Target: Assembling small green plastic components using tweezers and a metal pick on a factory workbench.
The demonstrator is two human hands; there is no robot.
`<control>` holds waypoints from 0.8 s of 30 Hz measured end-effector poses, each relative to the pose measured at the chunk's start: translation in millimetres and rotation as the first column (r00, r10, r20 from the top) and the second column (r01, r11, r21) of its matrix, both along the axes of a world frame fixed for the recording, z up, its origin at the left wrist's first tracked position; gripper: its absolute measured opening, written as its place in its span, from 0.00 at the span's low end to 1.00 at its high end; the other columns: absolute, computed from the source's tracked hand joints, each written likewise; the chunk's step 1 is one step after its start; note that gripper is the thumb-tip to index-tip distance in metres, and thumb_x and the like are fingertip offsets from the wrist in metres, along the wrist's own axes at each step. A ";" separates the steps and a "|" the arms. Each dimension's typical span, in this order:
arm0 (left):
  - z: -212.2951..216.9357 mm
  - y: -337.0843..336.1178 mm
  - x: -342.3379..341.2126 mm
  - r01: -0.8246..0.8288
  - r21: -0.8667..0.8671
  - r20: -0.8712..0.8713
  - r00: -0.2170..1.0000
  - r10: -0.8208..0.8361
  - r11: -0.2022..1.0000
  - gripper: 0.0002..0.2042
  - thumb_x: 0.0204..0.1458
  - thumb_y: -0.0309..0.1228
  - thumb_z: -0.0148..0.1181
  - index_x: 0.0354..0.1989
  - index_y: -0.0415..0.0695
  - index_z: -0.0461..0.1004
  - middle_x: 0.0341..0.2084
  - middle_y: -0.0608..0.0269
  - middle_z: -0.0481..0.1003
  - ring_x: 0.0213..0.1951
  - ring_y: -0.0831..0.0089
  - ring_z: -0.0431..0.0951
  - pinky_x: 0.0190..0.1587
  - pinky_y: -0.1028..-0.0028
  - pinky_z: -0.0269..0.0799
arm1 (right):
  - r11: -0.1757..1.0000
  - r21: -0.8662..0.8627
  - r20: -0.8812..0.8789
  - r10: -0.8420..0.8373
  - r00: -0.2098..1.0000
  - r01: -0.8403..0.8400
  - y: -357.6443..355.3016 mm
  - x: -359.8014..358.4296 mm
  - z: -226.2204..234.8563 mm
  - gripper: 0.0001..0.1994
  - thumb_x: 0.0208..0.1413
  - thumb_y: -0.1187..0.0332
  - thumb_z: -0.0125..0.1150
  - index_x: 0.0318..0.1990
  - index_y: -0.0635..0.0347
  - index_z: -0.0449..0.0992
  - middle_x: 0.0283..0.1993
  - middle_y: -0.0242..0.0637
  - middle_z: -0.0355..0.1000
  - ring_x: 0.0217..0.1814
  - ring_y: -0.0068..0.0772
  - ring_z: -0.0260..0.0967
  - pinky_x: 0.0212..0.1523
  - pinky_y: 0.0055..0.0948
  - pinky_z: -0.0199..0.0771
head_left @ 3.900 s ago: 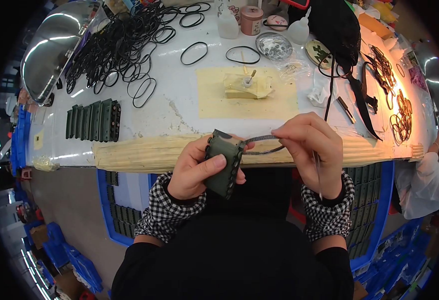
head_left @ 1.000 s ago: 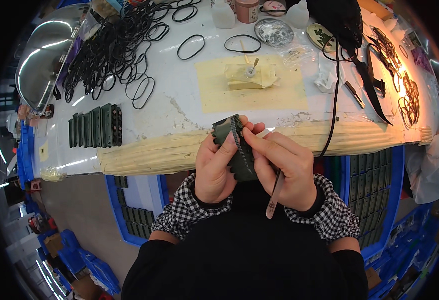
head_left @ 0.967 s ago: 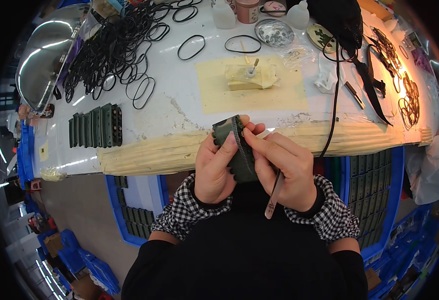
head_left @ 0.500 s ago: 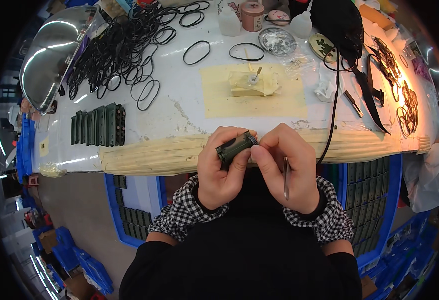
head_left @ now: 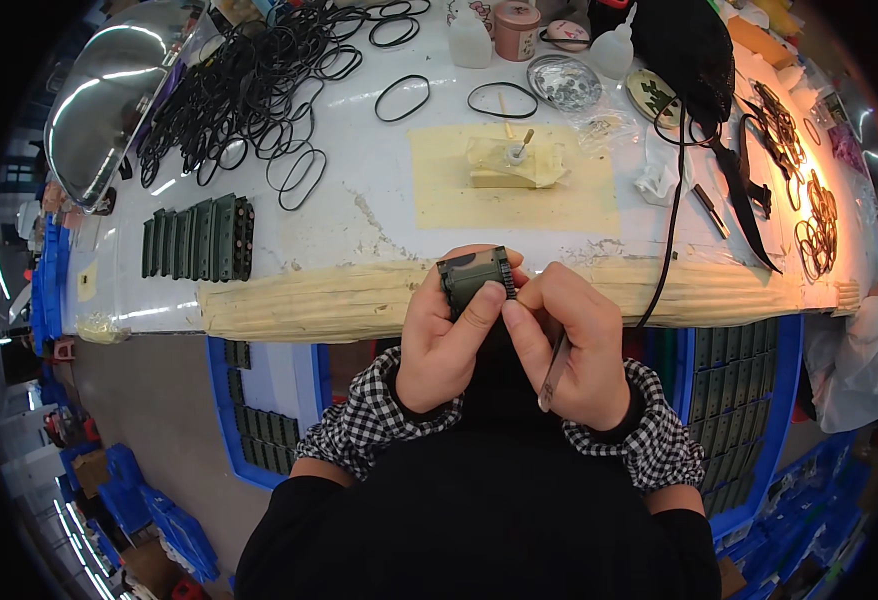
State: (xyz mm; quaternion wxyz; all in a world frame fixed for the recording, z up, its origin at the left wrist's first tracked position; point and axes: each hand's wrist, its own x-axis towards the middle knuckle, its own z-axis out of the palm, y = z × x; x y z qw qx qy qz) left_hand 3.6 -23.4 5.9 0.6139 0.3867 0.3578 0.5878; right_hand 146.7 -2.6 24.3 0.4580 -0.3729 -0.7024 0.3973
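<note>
At the frame's centre, the left hand grips a dark green ridged plastic block; the right hand pinches its edge while clasping a thin metal tool, above the white worktop.

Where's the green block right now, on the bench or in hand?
In hand. The left hand grips the green block above the bench edge; the right hand pinches its side.

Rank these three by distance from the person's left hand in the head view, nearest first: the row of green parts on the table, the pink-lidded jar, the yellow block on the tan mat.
From the left hand:
1. Yellow block, straight ahead on the tan mat.
2. Row of green parts, off to the left.
3. Pink-lidded jar, at the table's far edge.
</note>
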 end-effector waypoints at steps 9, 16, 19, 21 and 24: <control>0.5 -0.1 -7.5 0.049 -0.071 0.214 0.976 -0.033 0.996 0.13 0.51 0.30 0.52 0.41 0.35 0.67 0.33 0.57 0.72 0.37 0.75 0.70 0.43 0.76 0.66 | 0.957 0.290 0.196 -0.069 0.978 0.009 -8.6 -12.3 5.8 0.08 0.42 0.78 0.65 0.24 0.60 0.69 0.22 0.37 0.61 0.17 0.37 0.63 0.18 0.30 0.63; 0.5 -1.7 -10.9 0.073 -0.144 0.284 0.958 -0.030 0.987 0.13 0.49 0.32 0.52 0.39 0.36 0.68 0.32 0.57 0.72 0.35 0.75 0.71 0.42 0.76 0.67 | 0.928 0.372 0.276 -0.111 0.955 0.000 -10.9 -17.3 5.8 0.09 0.41 0.74 0.67 0.24 0.58 0.69 0.21 0.35 0.60 0.17 0.37 0.63 0.17 0.30 0.64; -1.6 -2.2 -10.7 0.057 -0.142 0.264 0.964 -0.018 0.988 0.13 0.49 0.32 0.52 0.39 0.36 0.68 0.31 0.58 0.72 0.34 0.75 0.71 0.41 0.76 0.67 | 0.929 0.371 0.289 -0.106 0.951 -0.010 -11.8 -17.8 5.6 0.09 0.41 0.73 0.67 0.24 0.58 0.69 0.21 0.35 0.60 0.17 0.36 0.63 0.17 0.30 0.63; -4.5 -2.5 -11.2 0.049 -0.133 0.252 0.968 -0.014 0.990 0.13 0.49 0.32 0.52 0.38 0.36 0.68 0.31 0.58 0.73 0.34 0.75 0.71 0.41 0.76 0.67 | 0.927 0.374 0.294 -0.104 0.950 -0.014 -12.1 -17.7 5.9 0.10 0.42 0.73 0.67 0.25 0.58 0.69 0.21 0.34 0.60 0.17 0.36 0.63 0.17 0.30 0.63; -6.6 -2.2 -12.1 0.035 -0.120 0.225 0.974 -0.007 0.992 0.12 0.49 0.33 0.52 0.37 0.37 0.68 0.31 0.59 0.72 0.34 0.75 0.71 0.41 0.76 0.68 | 0.931 0.364 0.267 -0.112 0.957 0.008 -11.5 -18.7 6.7 0.10 0.42 0.71 0.68 0.25 0.57 0.69 0.22 0.34 0.61 0.17 0.36 0.63 0.17 0.30 0.63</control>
